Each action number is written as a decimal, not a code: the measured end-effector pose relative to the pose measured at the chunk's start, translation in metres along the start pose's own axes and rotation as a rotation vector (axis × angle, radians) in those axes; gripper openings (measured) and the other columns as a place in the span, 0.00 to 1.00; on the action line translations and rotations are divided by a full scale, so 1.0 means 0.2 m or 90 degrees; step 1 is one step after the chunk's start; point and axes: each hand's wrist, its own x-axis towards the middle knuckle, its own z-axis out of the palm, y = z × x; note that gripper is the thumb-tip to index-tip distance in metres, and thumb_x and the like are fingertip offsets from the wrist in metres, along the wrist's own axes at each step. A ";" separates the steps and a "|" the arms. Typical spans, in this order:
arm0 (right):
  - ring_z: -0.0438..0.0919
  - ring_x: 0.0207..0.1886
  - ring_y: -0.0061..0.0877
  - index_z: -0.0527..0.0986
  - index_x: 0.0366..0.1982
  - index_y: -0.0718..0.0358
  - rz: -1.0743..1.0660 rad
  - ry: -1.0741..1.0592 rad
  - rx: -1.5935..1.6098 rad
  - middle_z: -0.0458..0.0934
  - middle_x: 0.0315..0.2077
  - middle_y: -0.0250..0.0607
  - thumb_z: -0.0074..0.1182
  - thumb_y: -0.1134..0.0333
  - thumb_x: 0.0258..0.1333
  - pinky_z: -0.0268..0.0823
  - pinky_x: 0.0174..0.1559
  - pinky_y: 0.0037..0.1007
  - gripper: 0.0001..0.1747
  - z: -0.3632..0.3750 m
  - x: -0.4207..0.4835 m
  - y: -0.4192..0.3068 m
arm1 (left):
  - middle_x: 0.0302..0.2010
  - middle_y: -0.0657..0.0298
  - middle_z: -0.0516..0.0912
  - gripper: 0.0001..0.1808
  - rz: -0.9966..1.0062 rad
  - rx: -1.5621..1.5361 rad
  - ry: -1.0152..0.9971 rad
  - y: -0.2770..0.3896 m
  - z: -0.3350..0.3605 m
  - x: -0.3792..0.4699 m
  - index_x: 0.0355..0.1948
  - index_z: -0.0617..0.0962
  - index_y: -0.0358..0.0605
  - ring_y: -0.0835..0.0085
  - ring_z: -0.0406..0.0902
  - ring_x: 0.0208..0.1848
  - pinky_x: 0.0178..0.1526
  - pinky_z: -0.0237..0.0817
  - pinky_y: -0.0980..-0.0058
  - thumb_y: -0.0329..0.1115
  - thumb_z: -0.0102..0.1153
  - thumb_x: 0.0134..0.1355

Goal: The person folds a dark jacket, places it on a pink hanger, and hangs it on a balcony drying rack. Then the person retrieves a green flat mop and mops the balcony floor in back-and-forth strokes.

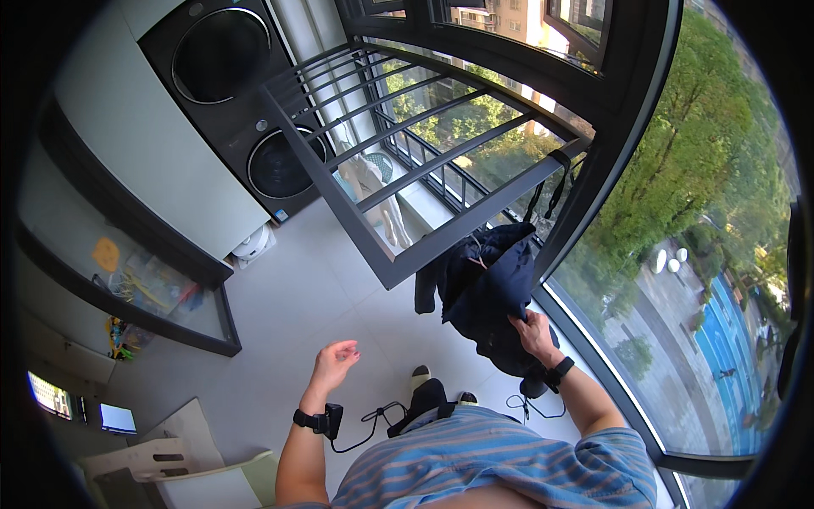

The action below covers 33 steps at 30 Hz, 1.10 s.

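A dark navy jacket hangs from the near end of a grey metal drying rack. My right hand grips the jacket's fabric at its right side, fingers and thumb pinching the edge. Part of the garment falls behind that hand and wrist. My left hand is raised over the tiled floor, left of the jacket and apart from it. Its fingers are slightly bent and hold nothing. A black strap loops over the rack's right corner.
Stacked black laundry machines stand beyond the rack. Light garments hang below its bars. Large windows close off the right side. At left are a dark-framed glass door and a pale chair. Black cables trail by my body.
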 end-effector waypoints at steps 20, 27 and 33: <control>0.72 0.24 0.30 0.75 0.25 0.69 -0.091 0.236 0.092 0.75 0.18 0.42 0.56 0.58 0.53 0.62 0.29 0.33 0.18 0.20 1.22 -0.15 | 0.33 0.62 0.82 0.16 -0.177 -0.113 0.068 -0.28 -0.27 0.16 0.42 0.80 0.36 0.78 0.77 0.36 0.42 0.68 0.78 0.31 0.63 0.53; 0.77 0.28 0.40 0.75 0.29 0.73 -0.059 0.233 0.024 0.77 0.22 0.55 0.51 0.51 0.54 0.63 0.32 0.39 0.26 0.14 1.38 -0.42 | 0.32 0.62 0.82 0.15 -0.188 -0.119 0.064 -0.38 -0.29 0.13 0.42 0.81 0.37 0.77 0.78 0.35 0.41 0.69 0.78 0.32 0.63 0.53; 0.72 0.23 0.27 0.74 0.20 0.69 -0.032 0.234 0.199 0.73 0.15 0.38 0.55 0.54 0.54 0.62 0.29 0.34 0.23 0.22 1.28 -0.31 | 0.32 0.60 0.83 0.15 -0.190 -0.139 0.075 -0.42 -0.27 0.14 0.41 0.81 0.36 0.76 0.78 0.35 0.41 0.69 0.78 0.32 0.63 0.53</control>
